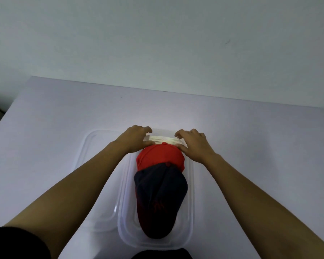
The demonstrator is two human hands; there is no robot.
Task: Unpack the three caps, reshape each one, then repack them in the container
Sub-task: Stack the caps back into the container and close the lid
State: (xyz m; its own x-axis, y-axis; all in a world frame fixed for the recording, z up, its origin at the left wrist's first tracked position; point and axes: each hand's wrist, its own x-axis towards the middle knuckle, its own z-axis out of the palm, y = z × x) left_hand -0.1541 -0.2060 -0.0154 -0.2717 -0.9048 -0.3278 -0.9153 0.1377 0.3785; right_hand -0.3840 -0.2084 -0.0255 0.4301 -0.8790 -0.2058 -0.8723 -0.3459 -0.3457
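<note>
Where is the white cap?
Head view: the white cap is at the far end of the container, behind the red cap, between left hand and right hand.

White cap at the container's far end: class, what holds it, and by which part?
Both hands hold the white cap: left hand on its left end, right hand on its right end, fingers curled over the far edge, thumbs on the near side.

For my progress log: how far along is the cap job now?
The lid is off, lying left of the container. The navy cap, red cap and white cap all sit inside, in a row. Left hand and right hand grip the white cap. Whether unpacking starts or repacking ends, I cannot tell.
</note>
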